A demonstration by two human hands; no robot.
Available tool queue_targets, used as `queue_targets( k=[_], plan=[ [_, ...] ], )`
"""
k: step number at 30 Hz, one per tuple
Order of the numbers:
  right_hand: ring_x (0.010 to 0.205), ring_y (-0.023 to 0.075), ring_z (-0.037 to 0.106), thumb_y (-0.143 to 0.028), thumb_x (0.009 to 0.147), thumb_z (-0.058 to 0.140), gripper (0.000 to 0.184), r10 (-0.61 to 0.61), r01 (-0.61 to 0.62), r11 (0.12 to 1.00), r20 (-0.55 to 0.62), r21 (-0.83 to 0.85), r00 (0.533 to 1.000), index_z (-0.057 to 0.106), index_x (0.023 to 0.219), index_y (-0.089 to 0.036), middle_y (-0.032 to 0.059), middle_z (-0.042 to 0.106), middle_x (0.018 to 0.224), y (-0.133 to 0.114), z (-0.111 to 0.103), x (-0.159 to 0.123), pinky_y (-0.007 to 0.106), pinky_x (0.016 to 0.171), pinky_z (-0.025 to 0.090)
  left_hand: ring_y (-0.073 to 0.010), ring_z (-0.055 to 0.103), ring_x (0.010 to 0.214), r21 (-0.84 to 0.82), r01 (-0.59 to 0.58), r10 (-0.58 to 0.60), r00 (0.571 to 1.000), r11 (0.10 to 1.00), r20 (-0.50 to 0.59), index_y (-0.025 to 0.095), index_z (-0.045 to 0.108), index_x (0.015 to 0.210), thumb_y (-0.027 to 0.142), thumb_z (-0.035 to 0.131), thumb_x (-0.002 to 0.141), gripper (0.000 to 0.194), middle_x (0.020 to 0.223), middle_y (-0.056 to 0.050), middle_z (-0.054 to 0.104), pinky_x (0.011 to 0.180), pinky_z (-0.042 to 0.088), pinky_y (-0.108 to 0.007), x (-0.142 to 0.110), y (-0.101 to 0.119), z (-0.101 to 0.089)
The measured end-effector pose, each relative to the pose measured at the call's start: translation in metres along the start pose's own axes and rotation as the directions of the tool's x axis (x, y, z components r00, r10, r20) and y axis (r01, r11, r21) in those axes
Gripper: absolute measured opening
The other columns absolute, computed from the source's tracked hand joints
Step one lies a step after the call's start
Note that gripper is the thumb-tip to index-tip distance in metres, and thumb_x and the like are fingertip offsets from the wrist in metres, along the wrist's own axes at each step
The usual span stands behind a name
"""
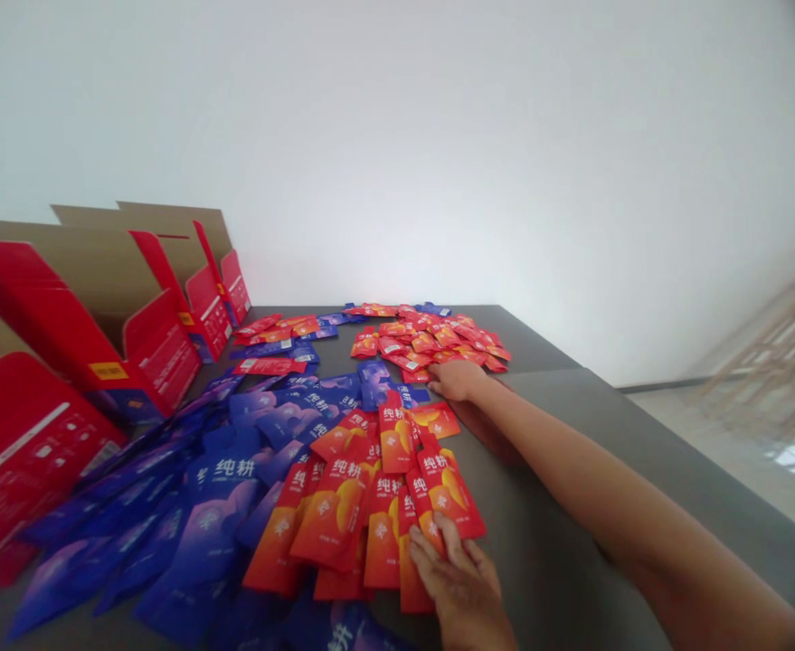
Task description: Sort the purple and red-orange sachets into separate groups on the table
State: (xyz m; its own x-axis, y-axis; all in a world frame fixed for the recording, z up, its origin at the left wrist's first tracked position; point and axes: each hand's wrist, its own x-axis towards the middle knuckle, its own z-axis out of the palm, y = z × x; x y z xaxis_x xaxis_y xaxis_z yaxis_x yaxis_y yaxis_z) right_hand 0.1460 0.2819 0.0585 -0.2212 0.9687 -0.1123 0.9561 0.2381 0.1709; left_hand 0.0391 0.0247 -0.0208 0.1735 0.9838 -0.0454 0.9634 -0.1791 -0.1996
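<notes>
My left hand [461, 579] lies over the front right of a spread of orange-red pouches [333, 506], its fingers stretched and resting on the pouches' lower ends. Each pouch carries white lettering and a yellow fruit picture. Farther off, my right hand [458, 380] reaches to the near edge of a second heap of red-orange pouches [430, 339]. Its thumb and forefinger are apart, with the other fingers partly hidden behind the hand. Blue-purple pouches [213, 515] spread left of and beneath the orange ones.
Open red cartons [159, 353] with brown insides stand in a row along the left. Mixed red and blue pouches [281, 339] lie near the table's far left. The dark grey table [553, 542] meets a white wall [397, 163]. Wooden slatted pieces [770, 362] stand beyond its right edge.
</notes>
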Motion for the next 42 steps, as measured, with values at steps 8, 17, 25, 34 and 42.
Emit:
queue_targets(
  k=[8,17,25,34,42],
  plan=[
    [0.106,0.0301,0.064,-0.017,0.089,0.045,0.034,0.025,-0.024,0.993,0.006,-0.119,1.000,0.070,0.112,-0.014,0.0196,0.069,0.111,-0.004,-0.002,0.024,0.039,0.085,0.048,-0.0419,0.042,0.129,-0.061,0.016,-0.014,0.999,0.998,0.033,0.032,0.065,0.119,0.003,0.053,0.084,0.047,0.144,-0.008,0.046,0.106,0.033,-0.068,0.001,0.001,0.001],
    [0.097,0.0220,0.065,-0.030,0.094,0.045,0.035,-0.176,0.161,0.981,-0.138,-0.111,0.975,0.065,0.123,-0.027,0.0089,0.071,0.108,0.043,-0.010,-0.083,0.029,0.081,0.044,-0.0418,0.043,0.128,-0.079,-0.031,0.034,0.999,0.996,0.040,0.031,0.063,0.121,0.006,0.048,0.087,0.045,0.142,-0.010,0.049,0.104,0.036,-0.065,0.004,-0.003,-0.004],
    [0.087,0.0189,0.063,-0.023,0.094,0.042,0.048,-0.319,0.337,0.940,-0.212,0.054,0.924,0.043,0.142,-0.022,0.0095,0.070,0.101,0.006,0.020,-0.155,0.029,0.078,0.041,-0.0425,0.046,0.126,-0.082,-0.059,0.067,0.993,0.995,0.099,0.028,0.063,0.123,0.011,0.043,0.090,0.042,0.142,-0.013,0.050,0.103,0.034,-0.068,0.007,-0.010,-0.009],
    [0.081,0.0163,0.063,-0.014,0.078,0.051,0.019,-0.295,0.323,0.855,-0.131,0.406,0.946,0.063,0.093,-0.020,0.0022,0.071,0.089,-0.015,0.018,-0.154,0.024,0.067,0.038,-0.0418,0.051,0.122,-0.010,-0.062,0.062,0.995,0.998,0.074,0.029,0.065,0.120,-0.001,0.041,0.085,0.053,0.139,-0.013,0.052,0.099,0.040,-0.066,0.007,-0.014,-0.012],
    [0.085,0.0219,0.064,-0.024,0.082,0.050,0.017,-0.123,0.175,0.949,-0.204,0.263,0.971,0.060,0.094,-0.018,0.0084,0.069,0.093,-0.051,0.032,-0.157,0.031,0.077,0.042,-0.0399,0.050,0.122,-0.019,-0.080,0.083,0.972,0.997,0.221,0.029,0.061,0.125,-0.008,0.036,0.080,0.063,0.142,-0.013,0.047,0.100,0.042,-0.061,0.014,-0.028,-0.040]
  ],
)
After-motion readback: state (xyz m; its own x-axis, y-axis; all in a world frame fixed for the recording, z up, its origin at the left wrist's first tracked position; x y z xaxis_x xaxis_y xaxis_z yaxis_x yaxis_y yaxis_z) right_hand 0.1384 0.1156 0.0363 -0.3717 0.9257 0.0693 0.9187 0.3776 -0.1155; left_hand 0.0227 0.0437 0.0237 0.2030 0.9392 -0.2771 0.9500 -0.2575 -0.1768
